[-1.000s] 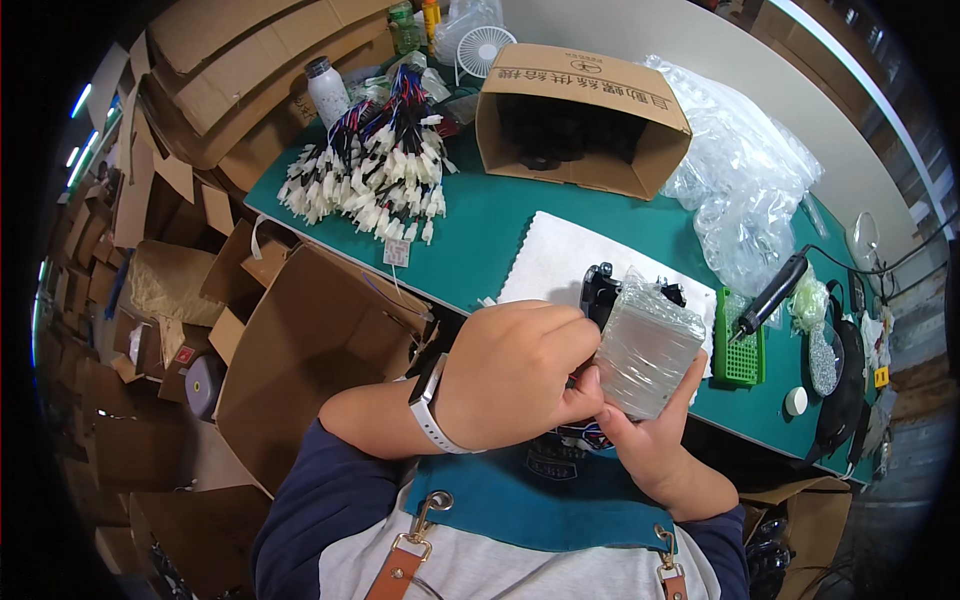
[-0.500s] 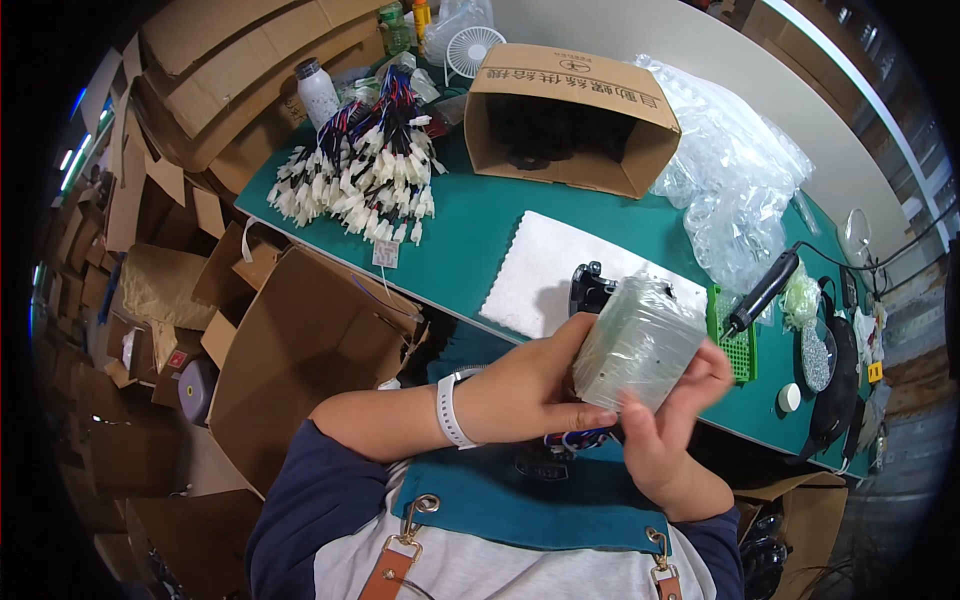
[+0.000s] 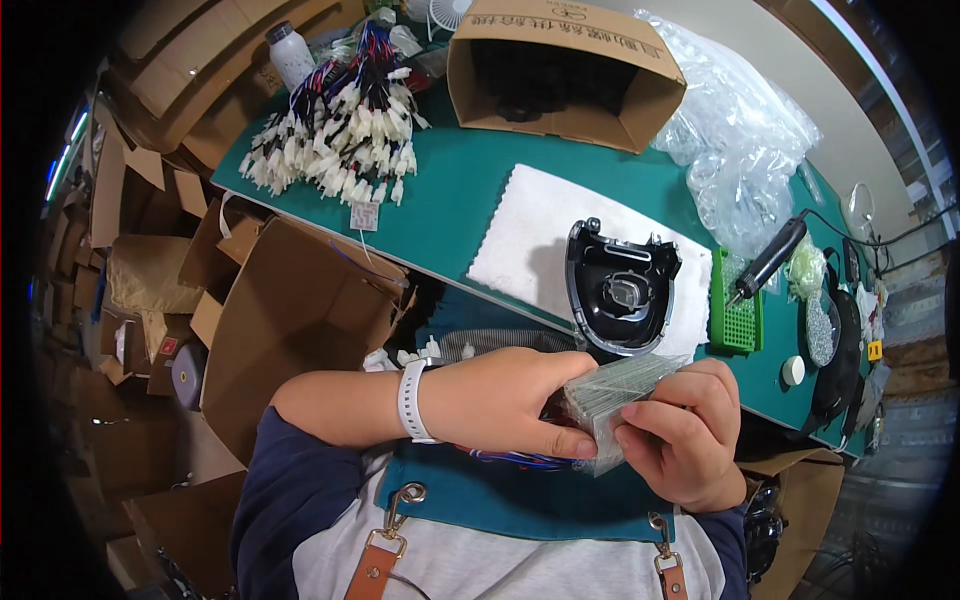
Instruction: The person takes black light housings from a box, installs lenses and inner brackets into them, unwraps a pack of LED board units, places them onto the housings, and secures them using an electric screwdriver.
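Close to my body I hold a stack of thin, clear sheets point(image 3: 612, 390) wrapped in film, its layered edges showing. My left hand point(image 3: 520, 400) is closed round the stack's left side, with the thumb along the near edge. On the other side, the fingers and thumb of my right hand point(image 3: 685, 435) pinch the film-covered stack. Red and blue wires point(image 3: 515, 460) run beneath my left hand. Just beyond the stack, a glossy black plastic housing point(image 3: 588, 305) lies hollow side up on a white cloth point(image 3: 530, 225).
An open cardboard box point(image 3: 560, 130) with dark parts inside stands at the back. Wire bundles with white connectors point(image 3: 345, 150) lie left. At right are clear plastic bags point(image 3: 745, 170), a green perforated tray point(image 3: 738, 320), a black electric screwdriver point(image 3: 770, 260) and a white cap point(image 3: 792, 371).
The wrapped stack has come down toward my body and turned, showing its layered edge. My right hand has shifted to a pinch on it. The black housing is now uncovered.
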Tool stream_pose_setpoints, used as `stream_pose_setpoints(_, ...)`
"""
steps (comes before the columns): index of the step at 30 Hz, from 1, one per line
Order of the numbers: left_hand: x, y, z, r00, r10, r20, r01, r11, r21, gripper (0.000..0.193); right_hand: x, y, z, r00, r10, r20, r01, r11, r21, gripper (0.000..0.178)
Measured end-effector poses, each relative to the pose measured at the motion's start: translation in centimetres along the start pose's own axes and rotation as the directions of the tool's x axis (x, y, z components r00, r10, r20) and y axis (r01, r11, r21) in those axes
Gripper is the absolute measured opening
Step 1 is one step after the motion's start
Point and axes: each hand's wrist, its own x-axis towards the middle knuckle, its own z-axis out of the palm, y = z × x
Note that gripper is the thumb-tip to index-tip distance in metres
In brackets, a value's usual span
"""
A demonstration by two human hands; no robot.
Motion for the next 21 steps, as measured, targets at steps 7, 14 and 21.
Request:
stream_pose_setpoints(7,-0.10,-0.26,0.49,0.997,-0.001,-0.074,0.007,0.997,0.076,0.064,-0.17,-0.51,0.00,0.995,0.084,0.045,-0.084,0.996,-0.001,0.032)
stream_pose_setpoints(14,-0.27,0.09,0.73,0.991,-0.015,-0.134,0.030,0.993,0.114,0.062,-0.91,-0.55,0.39,0.998,0.070,0.002,-0.070,0.997,0.023,0.031)
stream_pose_setpoints(21,-0.44,0.17,0.54,0.992,-0.035,-0.118,0.046,0.994,0.099,0.063,-0.65,-0.55,0.53,0.996,0.084,0.017,-0.085,0.996,0.029,0.032)
